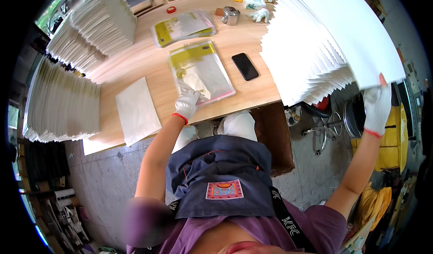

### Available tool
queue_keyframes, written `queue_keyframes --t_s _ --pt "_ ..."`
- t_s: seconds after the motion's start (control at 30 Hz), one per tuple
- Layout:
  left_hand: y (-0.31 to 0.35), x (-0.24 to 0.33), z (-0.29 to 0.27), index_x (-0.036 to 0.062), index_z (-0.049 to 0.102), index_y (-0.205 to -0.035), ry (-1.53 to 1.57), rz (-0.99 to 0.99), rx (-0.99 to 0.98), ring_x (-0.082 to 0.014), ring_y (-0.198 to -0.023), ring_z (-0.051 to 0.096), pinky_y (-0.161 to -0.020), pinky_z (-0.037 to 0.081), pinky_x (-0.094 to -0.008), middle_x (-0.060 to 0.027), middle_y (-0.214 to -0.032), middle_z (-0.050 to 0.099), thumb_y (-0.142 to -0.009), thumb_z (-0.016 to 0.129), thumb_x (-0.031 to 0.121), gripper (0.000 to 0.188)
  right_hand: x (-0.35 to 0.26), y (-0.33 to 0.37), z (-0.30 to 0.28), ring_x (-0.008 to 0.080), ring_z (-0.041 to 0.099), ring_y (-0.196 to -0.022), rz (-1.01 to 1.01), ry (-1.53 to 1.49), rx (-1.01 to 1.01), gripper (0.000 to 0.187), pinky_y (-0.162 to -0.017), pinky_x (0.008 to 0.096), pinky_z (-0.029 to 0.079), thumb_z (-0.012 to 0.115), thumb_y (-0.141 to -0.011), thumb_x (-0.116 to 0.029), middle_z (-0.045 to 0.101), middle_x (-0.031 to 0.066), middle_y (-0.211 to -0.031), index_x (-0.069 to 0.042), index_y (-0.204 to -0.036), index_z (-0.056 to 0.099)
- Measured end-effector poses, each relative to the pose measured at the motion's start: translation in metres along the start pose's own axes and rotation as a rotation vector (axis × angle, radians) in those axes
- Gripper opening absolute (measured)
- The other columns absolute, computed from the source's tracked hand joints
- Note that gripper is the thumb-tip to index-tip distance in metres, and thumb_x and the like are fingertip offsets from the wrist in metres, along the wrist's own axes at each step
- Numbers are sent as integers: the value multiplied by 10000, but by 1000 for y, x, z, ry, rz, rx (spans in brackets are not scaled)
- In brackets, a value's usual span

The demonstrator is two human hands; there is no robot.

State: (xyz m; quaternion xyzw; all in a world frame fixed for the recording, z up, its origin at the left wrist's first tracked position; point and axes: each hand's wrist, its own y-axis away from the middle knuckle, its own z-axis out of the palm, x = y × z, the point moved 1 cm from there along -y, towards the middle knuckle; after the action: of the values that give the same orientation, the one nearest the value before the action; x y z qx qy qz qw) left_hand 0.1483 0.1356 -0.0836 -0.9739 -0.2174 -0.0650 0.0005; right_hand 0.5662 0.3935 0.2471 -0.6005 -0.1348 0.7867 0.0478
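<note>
A stack of clear plastic bags [209, 69] with yellow-green printed tops and a pink edge lies on the table in front of me. My left hand [187, 102], in a white glove with a red cuff, is at its near left corner, its fingers bunched on a bag's edge. Far out to the right, my gloved right hand [378, 102] grips the near edge of a large white sheet [361, 37], one bare fingertip showing on top. That sheet lies over a tall fanned pile of white sheets [302, 55].
A single white sheet [137, 111] rests left of the bags, beside tall sheet stacks [63, 100]. A black phone [245, 66] lies right of them. Farther back are more bags [185, 27], a metal pot [230, 16], red tape [171, 9] and white gloves [259, 15].
</note>
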Motion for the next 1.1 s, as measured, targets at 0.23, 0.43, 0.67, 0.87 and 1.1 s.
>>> queue_keyframes --t_s 0.23,0.43,0.67,0.87,1.1 --pt "-8 -30 1 129 577 -1072 238 -212 -151 -326 -950 584 -775 492 -411 -104 -1069 582 -741 639 162 339 73 119 33 155 634 -839 238 128 -401 428 -668 257 534 535 -862 -139 598 113 -995 42 -1241 448" --pt "-6 -53 23 83 608 -1006 548 -7 197 -325 -875 575 -762 472 -339 -116 -1016 586 -750 467 -14 308 232 183 31 102 426 -331 1015 -76 -573 340 -289 237 311 550 -835 -140 590 49 -679 4 -1140 505" --pt "14 -41 6 101 621 -1006 313 4 349 -285 -855 593 -754 492 -347 -91 -1005 599 -716 483 -11 340 282 225 20 118 556 -509 1038 -286 -336 299 -387 224 408 490 -883 -81 610 60 -871 -42 -1179 482" --pt "7 -35 -28 70 618 -924 560 17 254 -275 -714 554 -667 476 -339 -83 -856 596 -707 469 -50 289 308 241 12 145 616 -657 1158 -520 -111 212 -497 232 509 512 -890 -90 608 79 -923 -42 -1096 520" --pt "12 -28 -50 57 587 -851 581 153 237 -249 -638 534 -605 461 -326 -76 -742 530 -690 463 -73 241 294 239 27 115 567 -548 1052 -488 -171 169 -417 248 445 519 -891 -106 597 44 -808 -65 -1055 520"
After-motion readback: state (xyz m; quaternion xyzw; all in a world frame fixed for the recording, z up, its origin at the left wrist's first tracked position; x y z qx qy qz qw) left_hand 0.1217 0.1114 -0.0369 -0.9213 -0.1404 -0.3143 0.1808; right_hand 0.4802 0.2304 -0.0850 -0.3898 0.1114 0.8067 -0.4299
